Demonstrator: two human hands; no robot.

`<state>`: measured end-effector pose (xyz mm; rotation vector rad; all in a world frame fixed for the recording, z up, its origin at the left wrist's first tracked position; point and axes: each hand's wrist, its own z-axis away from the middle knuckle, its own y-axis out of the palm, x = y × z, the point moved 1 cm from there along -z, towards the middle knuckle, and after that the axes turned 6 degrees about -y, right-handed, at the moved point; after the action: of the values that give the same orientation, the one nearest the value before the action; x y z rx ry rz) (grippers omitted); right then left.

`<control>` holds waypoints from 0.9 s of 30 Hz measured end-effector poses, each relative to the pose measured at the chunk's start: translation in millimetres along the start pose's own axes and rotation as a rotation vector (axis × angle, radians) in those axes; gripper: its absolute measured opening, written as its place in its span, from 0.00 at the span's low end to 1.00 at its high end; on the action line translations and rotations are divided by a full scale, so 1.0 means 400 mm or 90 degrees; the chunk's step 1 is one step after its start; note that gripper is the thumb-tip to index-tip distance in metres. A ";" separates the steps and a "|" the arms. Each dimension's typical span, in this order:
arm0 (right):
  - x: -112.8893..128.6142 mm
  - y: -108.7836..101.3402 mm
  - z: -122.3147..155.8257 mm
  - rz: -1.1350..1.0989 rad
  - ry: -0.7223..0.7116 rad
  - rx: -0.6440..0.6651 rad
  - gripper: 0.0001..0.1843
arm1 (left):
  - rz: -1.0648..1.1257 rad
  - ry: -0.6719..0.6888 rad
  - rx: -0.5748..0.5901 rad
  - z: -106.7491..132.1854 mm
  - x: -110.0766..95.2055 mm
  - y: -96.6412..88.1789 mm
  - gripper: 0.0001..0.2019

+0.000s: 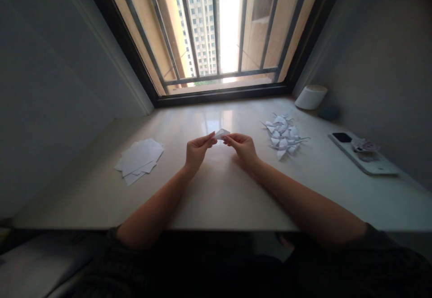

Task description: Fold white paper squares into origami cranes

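Note:
Between my two hands, a small folded piece of white paper (222,133) is held up over the middle of the sill. My left hand (198,150) pinches its left side between thumb and fingers. On the other side, my right hand (243,146) grips its lower right edge with closed fingertips. The fingers partly cover the paper, so its exact folds are hard to make out. To the left lies a loose stack of flat white paper sheets (140,156). A heap of several folded white paper pieces with pointed ends (285,133) lies to the right.
A phone (357,156) with a small object on its back (365,145) lies at the right. Behind it stand a white cylindrical object (311,97) and a dark rounded item (329,112). A barred window (216,96) closes off the far side of the pale surface (216,199).

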<state>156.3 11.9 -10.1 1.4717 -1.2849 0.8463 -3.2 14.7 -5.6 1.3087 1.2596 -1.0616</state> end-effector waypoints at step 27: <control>-0.006 0.004 0.000 -0.059 0.021 0.000 0.14 | 0.031 -0.045 0.034 -0.001 -0.004 -0.003 0.17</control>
<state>154.3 12.7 -12.0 1.4994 -1.1829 0.8054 -4.3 14.9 -4.0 1.3245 1.1487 -1.1039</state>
